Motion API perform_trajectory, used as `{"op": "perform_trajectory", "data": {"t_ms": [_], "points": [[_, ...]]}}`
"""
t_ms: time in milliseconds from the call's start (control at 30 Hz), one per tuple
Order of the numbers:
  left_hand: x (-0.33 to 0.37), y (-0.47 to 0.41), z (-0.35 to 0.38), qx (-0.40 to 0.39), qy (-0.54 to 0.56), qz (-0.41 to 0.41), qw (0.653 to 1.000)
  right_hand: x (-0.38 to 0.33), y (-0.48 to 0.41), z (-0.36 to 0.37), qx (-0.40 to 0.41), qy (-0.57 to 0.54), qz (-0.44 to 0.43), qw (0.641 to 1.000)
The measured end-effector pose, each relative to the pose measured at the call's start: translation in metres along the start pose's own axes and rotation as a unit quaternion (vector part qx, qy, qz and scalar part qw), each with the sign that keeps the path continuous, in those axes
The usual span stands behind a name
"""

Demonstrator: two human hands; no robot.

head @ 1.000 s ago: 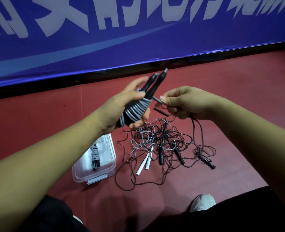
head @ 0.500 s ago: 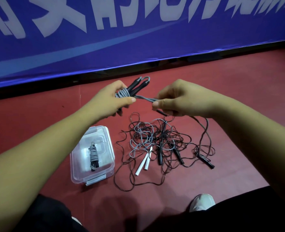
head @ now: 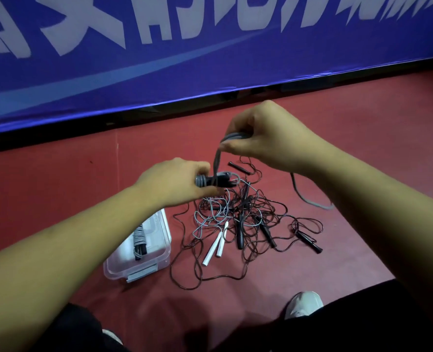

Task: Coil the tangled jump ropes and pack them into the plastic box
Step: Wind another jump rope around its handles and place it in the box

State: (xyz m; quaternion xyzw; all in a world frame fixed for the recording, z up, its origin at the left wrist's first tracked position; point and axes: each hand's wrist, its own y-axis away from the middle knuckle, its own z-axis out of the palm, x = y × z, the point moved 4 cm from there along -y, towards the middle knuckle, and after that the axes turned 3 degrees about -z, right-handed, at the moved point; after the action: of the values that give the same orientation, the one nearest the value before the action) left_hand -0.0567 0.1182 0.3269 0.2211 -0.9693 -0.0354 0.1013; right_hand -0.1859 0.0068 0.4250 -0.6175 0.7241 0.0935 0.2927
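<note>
My left hand (head: 174, 182) grips a coiled grey jump rope with black handles (head: 214, 181), held sideways above the floor. My right hand (head: 263, 138) is higher and pinches the loose grey end of that rope (head: 216, 158), pulled taut up from the coil. Below lies a tangle of thin dark and grey ropes (head: 238, 219) with a pair of white handles (head: 216, 246) and several black handles. A clear plastic box (head: 159, 257) sits to the left with one coiled grey rope (head: 139, 241) inside; my left forearm covers part of the box.
A blue banner with white lettering (head: 210, 59) runs along the back above the red floor. A grey rope loop (head: 312, 199) trails on the floor under my right arm. My white shoe (head: 303, 303) and dark trousers are at the bottom.
My left hand has dropped lower with the coil and turned it sideways. My right hand has risen and pulled the grey rope end upward instead of sideways.
</note>
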Motion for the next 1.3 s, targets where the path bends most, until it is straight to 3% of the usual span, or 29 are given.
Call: {"op": "perform_trajectory", "data": {"t_ms": [233,433,500,600,700,967,1067,1167,1300], "points": [[0.027,0.01,0.003,0.017,-0.019,0.116,0.993,0.031,-0.005,-0.003,0.05,-0.013,0.032,0.998],[0.027,0.016,-0.005,0.033,0.173,0.164,0.971,0.058,-0.003,-0.001,0.059,-0.041,0.049,0.996],[0.026,0.015,-0.009,0.028,0.287,0.154,0.945,0.066,-0.002,0.005,0.043,-0.046,0.06,0.996],[0.024,0.013,-0.016,0.016,0.46,0.142,0.876,0.075,0.001,0.015,-0.002,-0.095,0.093,0.991],[0.016,0.007,-0.025,0.045,0.542,0.11,0.832,0.075,0.004,0.022,-0.047,-0.131,0.116,0.983],[-0.015,-0.009,-0.026,0.097,0.469,-0.009,0.878,0.052,0.006,0.029,-0.128,-0.091,0.096,0.983],[-0.022,-0.008,-0.026,0.128,0.364,-0.035,0.922,0.044,0.006,0.03,-0.133,-0.072,0.097,0.984],[-0.02,-0.002,-0.03,0.152,0.184,-0.038,0.97,0.035,0.006,0.029,-0.118,-0.091,0.106,0.983],[-0.017,-0.003,-0.028,0.132,0.127,-0.044,0.982,0.017,0.005,0.029,-0.121,-0.056,0.076,0.988]]}}
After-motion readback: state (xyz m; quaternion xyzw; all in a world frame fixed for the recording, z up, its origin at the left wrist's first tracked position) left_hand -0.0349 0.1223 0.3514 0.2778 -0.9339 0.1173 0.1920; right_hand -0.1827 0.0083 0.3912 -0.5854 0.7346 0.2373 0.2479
